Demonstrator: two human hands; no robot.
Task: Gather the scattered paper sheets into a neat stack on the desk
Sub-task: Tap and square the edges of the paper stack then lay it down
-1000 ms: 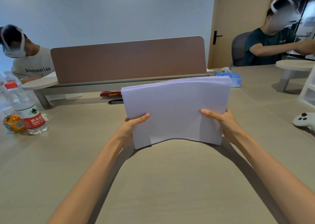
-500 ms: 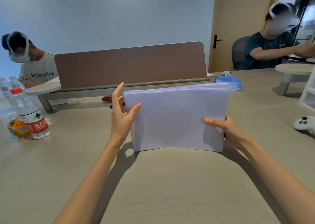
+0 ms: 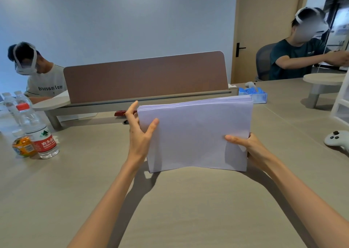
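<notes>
Standing edgewise on the smooth beige desk (image 3: 170, 210) is a thick rectangular white paper stack (image 3: 198, 132). Right hand (image 3: 254, 150) pinches its right side; left hand (image 3: 138, 136), fingers straight, touches its left.

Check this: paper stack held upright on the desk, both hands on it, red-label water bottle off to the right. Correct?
No. The head view shows the water bottle off to the left; the paper stack part holds.
</notes>
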